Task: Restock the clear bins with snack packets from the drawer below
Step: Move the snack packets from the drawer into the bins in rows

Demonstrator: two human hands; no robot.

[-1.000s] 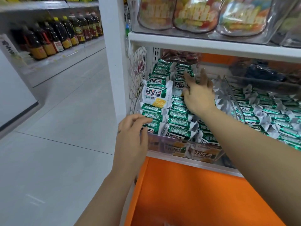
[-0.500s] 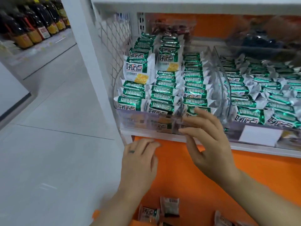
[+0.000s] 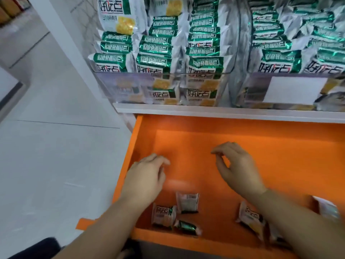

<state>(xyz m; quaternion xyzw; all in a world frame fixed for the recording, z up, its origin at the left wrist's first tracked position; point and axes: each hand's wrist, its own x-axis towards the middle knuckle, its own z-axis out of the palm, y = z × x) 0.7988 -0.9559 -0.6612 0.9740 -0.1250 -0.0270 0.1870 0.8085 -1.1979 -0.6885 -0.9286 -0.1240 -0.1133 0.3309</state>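
A few loose white-and-green foil snack packets [image 3: 164,214] lie at the near end of the open orange drawer [image 3: 280,161], partly under the forearms. Left hand [image 3: 147,176] and right hand [image 3: 239,165] hover over the bare drawer floor, fingers loosely curled, holding nothing. The clear plastic bins [image 3: 130,85] on the white shelf [image 3: 224,110] above look packed to the rim. Risks: both hands sit beyond the packets, so reaching back could fumble the slick foil. Forcing more into full rows could tip packets over the front lip.
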